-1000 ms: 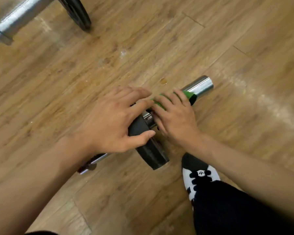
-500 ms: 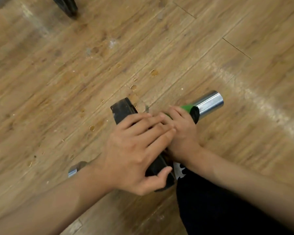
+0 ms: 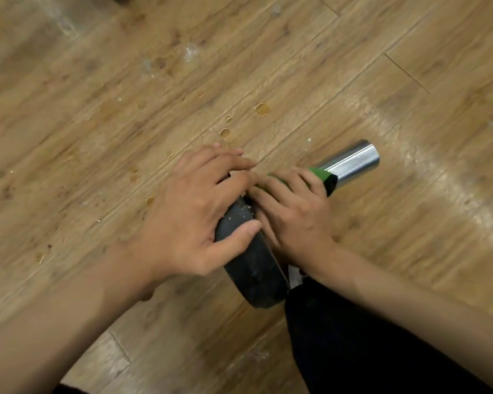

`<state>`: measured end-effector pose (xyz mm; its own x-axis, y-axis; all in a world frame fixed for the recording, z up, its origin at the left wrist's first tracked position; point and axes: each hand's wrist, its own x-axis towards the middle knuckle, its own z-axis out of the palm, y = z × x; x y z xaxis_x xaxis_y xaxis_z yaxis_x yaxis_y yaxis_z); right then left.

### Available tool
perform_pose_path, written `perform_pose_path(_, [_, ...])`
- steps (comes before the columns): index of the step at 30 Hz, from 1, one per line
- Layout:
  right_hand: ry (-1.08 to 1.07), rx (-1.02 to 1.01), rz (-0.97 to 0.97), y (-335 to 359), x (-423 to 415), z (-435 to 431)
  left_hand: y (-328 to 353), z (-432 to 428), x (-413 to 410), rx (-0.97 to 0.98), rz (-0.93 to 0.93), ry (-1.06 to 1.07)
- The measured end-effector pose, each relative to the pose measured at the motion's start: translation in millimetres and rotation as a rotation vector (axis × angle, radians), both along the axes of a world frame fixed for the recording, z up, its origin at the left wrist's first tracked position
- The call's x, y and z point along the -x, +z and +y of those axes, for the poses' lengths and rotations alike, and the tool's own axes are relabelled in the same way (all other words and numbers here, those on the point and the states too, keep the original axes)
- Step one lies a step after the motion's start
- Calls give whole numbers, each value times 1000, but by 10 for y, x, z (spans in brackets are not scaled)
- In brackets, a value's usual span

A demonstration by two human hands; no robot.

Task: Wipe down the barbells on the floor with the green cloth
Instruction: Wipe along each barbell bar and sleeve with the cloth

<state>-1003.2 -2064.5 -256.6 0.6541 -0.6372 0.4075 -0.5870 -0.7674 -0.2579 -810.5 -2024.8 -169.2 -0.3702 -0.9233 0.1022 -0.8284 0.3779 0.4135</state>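
Left hand (image 3: 194,220) gripped black rubber weight plate (image 3: 254,268), fingers curled over its rim. Just right of it, right hand (image 3: 291,214) held green cloth (image 3: 320,173) wrapped round shiny steel barbell sleeve (image 3: 353,163), which lay on wood-plank floor (image 3: 97,109).

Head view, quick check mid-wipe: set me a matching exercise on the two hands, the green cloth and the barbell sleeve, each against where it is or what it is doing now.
Column one:
1. left hand
2. right hand
3. green cloth
4. barbell sleeve

Column two:
A. bare chrome, sticking out up and to the right
B. grips the rim of the black plate
C. curled over the cloth
D. on the sleeve, showing just past the fingertips

Pairs: 1-B, 2-C, 3-D, 4-A.
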Motion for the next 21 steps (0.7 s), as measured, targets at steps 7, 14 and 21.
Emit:
perform_pose_path(7, [-255, 49, -32, -38, 593, -774, 88, 434, 383, 80, -209, 67])
perform_pose_path(14, [71, 68, 9, -113, 53, -298, -11, 383, 381, 240, -378, 48])
perform_pose_path(21, [-291, 7, -68, -139, 347, -1030, 59, -78, 18, 141, -275, 237])
